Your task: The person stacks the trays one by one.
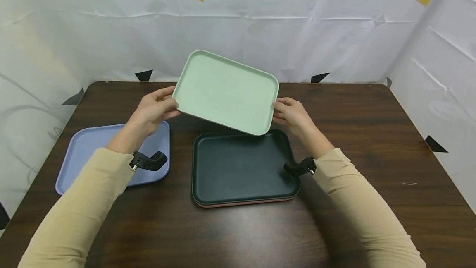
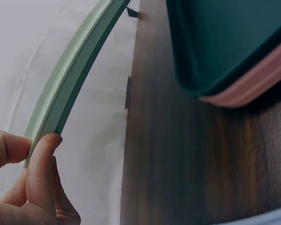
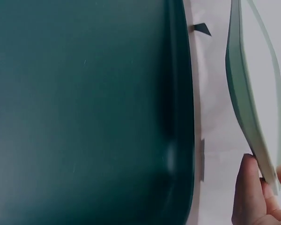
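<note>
Both hands hold a light green tray (image 1: 225, 91) in the air above the table, tilted toward me. My left hand (image 1: 156, 108) pinches its left edge (image 2: 61, 105) between thumb and fingers. My right hand (image 1: 291, 113) pinches its right edge (image 3: 248, 108). Right below it a dark green tray (image 1: 241, 166) lies stacked on a pink tray (image 1: 245, 204), of which only the rim shows (image 2: 253, 86). The dark green tray's inside (image 3: 84, 112) holds nothing.
A blue tray (image 1: 93, 144) lies flat at the left of the dark wooden table (image 1: 372, 135), partly under my left forearm. White sheeting with yellow and black triangles walls in the back and sides.
</note>
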`<action>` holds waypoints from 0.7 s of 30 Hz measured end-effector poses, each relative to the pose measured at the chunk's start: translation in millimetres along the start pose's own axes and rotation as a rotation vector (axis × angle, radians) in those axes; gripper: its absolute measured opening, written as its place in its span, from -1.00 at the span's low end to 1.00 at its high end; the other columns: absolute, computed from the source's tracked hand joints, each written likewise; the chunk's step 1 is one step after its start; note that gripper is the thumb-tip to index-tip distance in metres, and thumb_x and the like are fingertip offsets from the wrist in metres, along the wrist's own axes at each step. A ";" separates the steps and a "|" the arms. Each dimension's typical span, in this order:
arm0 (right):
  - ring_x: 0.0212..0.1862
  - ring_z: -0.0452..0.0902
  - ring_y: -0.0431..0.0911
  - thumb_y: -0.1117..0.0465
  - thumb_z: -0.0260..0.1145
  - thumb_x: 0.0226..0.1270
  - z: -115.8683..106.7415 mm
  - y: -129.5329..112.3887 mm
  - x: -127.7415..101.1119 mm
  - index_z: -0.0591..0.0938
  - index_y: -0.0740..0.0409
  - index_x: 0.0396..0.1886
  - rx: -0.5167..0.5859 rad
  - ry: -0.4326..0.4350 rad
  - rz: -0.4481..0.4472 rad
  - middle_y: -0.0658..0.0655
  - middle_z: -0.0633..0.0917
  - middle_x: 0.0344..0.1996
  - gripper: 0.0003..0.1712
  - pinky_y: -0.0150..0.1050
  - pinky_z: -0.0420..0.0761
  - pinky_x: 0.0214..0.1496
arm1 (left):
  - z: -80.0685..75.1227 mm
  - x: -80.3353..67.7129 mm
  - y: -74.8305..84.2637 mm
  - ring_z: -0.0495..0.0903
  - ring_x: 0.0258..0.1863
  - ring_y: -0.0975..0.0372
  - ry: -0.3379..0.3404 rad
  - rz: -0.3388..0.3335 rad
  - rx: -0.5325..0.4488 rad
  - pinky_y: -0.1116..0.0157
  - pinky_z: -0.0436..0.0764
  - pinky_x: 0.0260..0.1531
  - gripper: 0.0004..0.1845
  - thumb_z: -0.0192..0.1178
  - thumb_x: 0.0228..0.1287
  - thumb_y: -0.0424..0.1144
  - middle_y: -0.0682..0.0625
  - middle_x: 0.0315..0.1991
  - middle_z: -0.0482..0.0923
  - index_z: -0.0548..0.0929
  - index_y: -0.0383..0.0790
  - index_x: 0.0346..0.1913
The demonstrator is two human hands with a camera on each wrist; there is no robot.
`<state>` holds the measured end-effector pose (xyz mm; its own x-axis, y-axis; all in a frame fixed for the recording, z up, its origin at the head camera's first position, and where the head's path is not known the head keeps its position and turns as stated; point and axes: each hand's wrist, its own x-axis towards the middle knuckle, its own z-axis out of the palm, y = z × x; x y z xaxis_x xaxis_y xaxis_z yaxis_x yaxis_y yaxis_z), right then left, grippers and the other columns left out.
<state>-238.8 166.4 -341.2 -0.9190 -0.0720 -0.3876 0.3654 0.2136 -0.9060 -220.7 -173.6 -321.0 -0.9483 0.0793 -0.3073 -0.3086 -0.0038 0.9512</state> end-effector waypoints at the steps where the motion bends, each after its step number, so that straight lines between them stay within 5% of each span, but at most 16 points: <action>1: -0.15 0.51 -0.25 0.15 0.00 0.51 -2.5 0.3 -1.4 0.24 0.27 0.40 0.000 0.008 -0.004 0.02 0.45 -0.04 -0.44 -0.44 0.64 0.04 | 2.1 0.1 -0.6 0.62 -0.37 0.46 -0.010 -0.004 0.013 0.58 0.66 -0.33 -0.29 -0.02 0.26 -0.48 0.12 -0.12 0.41 0.10 -0.20 0.49; 7: -0.27 0.56 -0.37 0.17 0.04 0.49 -15.7 2.1 -14.4 0.21 0.28 0.42 0.000 0.013 -0.029 0.01 0.44 -0.04 -0.41 -0.53 0.65 -0.12 | 11.1 -0.1 -5.8 0.61 -0.36 0.45 -0.045 -0.034 0.040 0.57 0.66 -0.29 -0.29 -0.02 0.26 -0.48 0.08 -0.08 0.38 0.10 -0.18 0.49; 21: -0.27 0.61 -0.38 0.09 0.10 0.45 -38.2 9.3 -43.6 0.11 0.19 0.48 0.050 -0.060 -0.051 -0.08 0.44 -0.09 -0.29 -0.52 0.65 -0.13 | 17.1 -6.5 -23.0 0.64 -0.33 0.45 -0.126 -0.054 0.103 0.50 0.68 -0.18 -0.33 0.07 0.30 -0.48 -0.04 0.03 0.39 0.12 -0.26 0.45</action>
<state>-201.0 208.8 -326.3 -0.9268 -0.1398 -0.3486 0.3265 0.1593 -0.9317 -206.2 -157.0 -340.4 -0.9117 0.2011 -0.3584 -0.3434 0.1060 0.9332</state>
